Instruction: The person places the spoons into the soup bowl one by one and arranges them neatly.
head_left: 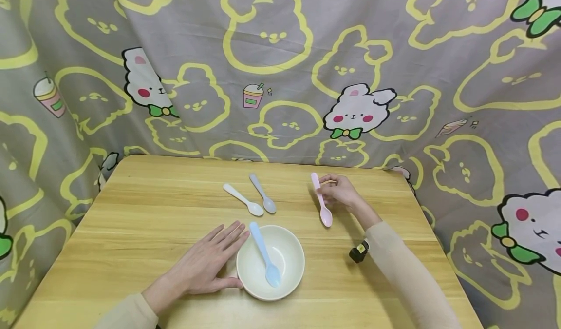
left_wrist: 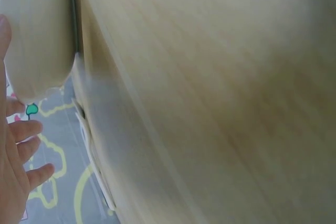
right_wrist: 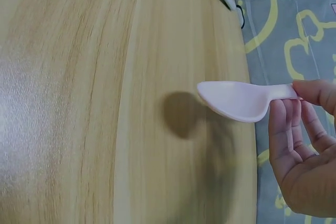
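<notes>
My right hand (head_left: 343, 191) pinches a pink spoon (head_left: 325, 215) by its handle, at the right of the table. In the right wrist view the pink spoon (right_wrist: 233, 100) points bowl-end away from thumb and fingers, its shadow falling on the wood. A cream bowl (head_left: 292, 251) stands at the front centre, and a light blue spoon (head_left: 263, 251) leans in it with the handle over the far rim. Beside that bowl lies my left hand (head_left: 203, 265), fingers straight, thumb and fingertips right at its left side. The left wrist view has the bowl (left_wrist: 39, 35) next to extended fingers.
Behind the bowl a white spoon (head_left: 241, 198) and a grey spoon (head_left: 264, 195) lie close together on the wooden table (head_left: 144, 212). A patterned curtain (head_left: 280, 85) hangs along the table's back and sides. A small black device (head_left: 359, 252) sits at the right sleeve.
</notes>
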Motion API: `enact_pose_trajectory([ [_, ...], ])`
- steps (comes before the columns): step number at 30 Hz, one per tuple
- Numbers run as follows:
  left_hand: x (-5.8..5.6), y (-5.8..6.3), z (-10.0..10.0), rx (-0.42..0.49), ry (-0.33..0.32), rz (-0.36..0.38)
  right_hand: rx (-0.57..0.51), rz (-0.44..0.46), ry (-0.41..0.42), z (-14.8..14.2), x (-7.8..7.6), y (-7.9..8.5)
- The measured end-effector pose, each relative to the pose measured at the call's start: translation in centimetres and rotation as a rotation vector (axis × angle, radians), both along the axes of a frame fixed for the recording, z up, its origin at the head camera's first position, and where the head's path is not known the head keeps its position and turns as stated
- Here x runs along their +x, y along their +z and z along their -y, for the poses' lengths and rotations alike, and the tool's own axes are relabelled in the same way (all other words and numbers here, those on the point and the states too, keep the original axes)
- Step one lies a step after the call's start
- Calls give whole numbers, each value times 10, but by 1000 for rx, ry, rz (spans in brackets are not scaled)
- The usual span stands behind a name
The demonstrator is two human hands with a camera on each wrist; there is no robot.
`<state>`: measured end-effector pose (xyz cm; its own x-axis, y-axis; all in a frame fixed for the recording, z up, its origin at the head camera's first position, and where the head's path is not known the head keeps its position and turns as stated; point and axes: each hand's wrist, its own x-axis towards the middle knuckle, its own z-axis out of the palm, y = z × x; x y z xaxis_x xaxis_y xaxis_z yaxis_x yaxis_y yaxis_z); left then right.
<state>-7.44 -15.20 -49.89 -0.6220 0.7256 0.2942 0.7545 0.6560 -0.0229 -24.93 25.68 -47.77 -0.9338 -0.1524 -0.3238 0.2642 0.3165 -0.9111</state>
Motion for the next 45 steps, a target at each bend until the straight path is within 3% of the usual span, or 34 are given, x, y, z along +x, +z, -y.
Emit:
enact_pose_trajectory([
  [12,0,-2,0,-7,2,-1,-53,-12,19,11,16,21],
  [27,0,-1,-1,2,-4,1,-93,-40,108,31,39,45],
  [45,-1,-1,0,12,-9,-5,-171,-41,172,59,63,59],
])
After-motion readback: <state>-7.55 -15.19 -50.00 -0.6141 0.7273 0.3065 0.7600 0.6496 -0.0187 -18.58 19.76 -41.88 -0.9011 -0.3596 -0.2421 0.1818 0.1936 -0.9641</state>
